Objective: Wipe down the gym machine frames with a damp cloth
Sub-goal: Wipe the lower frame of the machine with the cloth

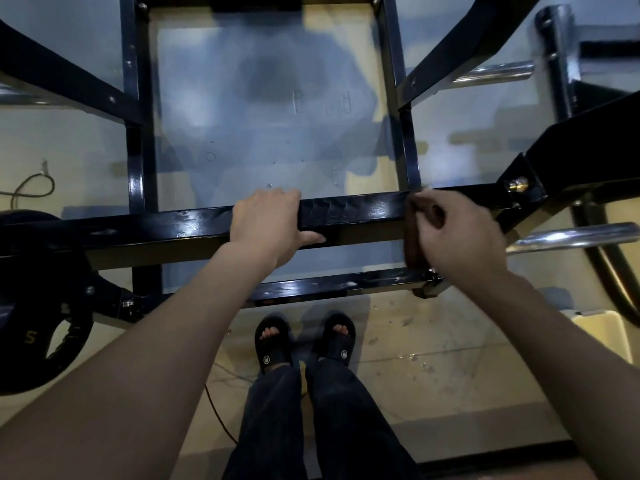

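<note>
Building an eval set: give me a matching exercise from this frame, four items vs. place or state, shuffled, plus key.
Items:
1. left hand
2. right hand
3. weight plate
4. sandals

Place or state:
A. at the frame's lower left
B. on the feet, on the floor below the bar
C. gripping the black crossbar
D. holding the brown cloth against the bar

Pairs: 1-C, 2-D, 3-A, 4-B

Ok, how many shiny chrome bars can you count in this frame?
3 at least. One chrome bar lies at the right, just past the right hand; another sits at upper right; part of a third shows at the left edge. The black frame may hide others.
</note>
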Available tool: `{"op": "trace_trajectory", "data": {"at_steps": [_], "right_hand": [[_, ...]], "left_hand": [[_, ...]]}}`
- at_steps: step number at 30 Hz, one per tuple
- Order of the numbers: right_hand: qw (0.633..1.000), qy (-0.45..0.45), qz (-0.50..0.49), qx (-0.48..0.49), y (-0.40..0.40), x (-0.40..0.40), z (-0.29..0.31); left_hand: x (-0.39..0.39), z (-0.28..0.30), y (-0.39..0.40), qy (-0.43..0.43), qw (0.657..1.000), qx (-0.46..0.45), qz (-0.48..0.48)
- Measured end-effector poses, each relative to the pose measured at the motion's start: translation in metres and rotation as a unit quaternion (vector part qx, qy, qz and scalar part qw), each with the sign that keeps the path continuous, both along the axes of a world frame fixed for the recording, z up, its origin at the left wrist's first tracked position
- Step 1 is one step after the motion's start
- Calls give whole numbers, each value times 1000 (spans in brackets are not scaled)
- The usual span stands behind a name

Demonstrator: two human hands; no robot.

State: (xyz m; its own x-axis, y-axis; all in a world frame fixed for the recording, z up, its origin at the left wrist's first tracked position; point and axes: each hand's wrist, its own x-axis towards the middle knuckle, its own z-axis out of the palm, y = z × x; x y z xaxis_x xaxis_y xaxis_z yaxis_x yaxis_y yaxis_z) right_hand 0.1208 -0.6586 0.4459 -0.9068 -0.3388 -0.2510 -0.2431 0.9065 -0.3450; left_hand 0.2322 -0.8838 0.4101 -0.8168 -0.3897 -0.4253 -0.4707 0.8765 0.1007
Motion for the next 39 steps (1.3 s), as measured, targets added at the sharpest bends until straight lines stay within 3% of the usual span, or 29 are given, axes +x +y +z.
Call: {"op": "trace_trajectory", "data": {"at_steps": [2, 8, 12, 18, 22, 25, 27, 29, 32, 35, 37, 39], "right_hand": [[999, -13, -45, 10, -5, -18, -6], [996, -18, 84, -28, 7, 11, 3], [998, 5, -30, 46, 19, -34, -4], [997, -33, 73, -2, 30, -8, 3], [1000, 7, -5, 21, 39, -36, 0], [995, -88, -37, -41, 16, -29, 2], [945, -231, -110, -203, 10, -9, 8], [838, -364, -234, -333, 11, 10, 17], [711, -461, -326, -420, 22, 28, 16], [629, -493, -367, -477, 27, 41, 16], [618, -486, -366, -498, 28, 49, 14], [634, -470, -348, -506, 26, 58, 13]], "left_hand": [[0, 0, 0, -7, 1000, -7, -8], [-2, 3, 0, -12, 1000, 9, 1], [-2, 4, 2, -13, 1000, 5, -4], [-1, 1, 3, -7, 1000, -1, 0], [2, 1, 5, -4, 1000, -8, 5], [3, 1, 14, 2, 999, 0, 37], [10, -3, 29, 23, 998, -2, 52], [23, -4, 50, 106, 989, 35, 92], [40, 5, 80, 271, 944, 123, 141], [38, 28, 101, 245, 876, 321, 264], [30, 52, 111, 168, 757, 498, 387], [25, 68, 115, 83, 627, 623, 461]]}}
